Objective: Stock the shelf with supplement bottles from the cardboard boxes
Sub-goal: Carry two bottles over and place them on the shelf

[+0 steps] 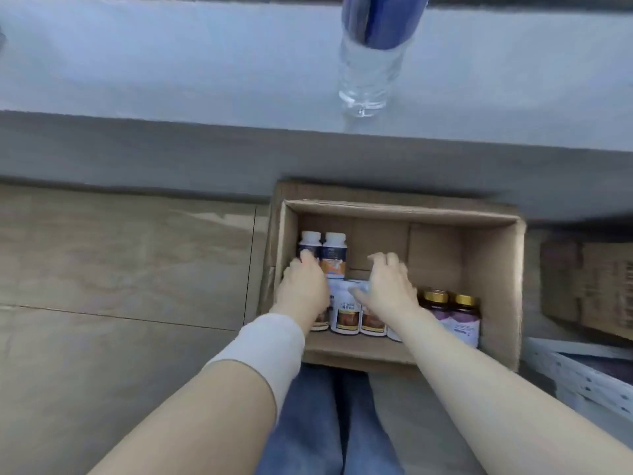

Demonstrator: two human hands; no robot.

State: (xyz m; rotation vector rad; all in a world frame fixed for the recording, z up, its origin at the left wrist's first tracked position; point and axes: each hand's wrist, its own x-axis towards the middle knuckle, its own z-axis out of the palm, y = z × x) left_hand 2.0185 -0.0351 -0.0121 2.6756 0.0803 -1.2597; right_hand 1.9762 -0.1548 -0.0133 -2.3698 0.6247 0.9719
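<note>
Head: left hand (303, 284), right hand (388, 282) — palms-down over bottles (345, 317).

On my feed a clear plastic water bottle (368, 73) stands upright at the top of the view. Its upper part is wrapped in a dark blue label (385, 18), and the frame edge cuts off its neck. Lower down I see a grey band (137, 156), then a floor of large beige tiles (120, 262) with thin dark joints. Blue jeans (308, 426) fill the bottom centre. At lower right sits a white crate (582, 375), partly out of frame, its contents too blurred to tell.
</note>
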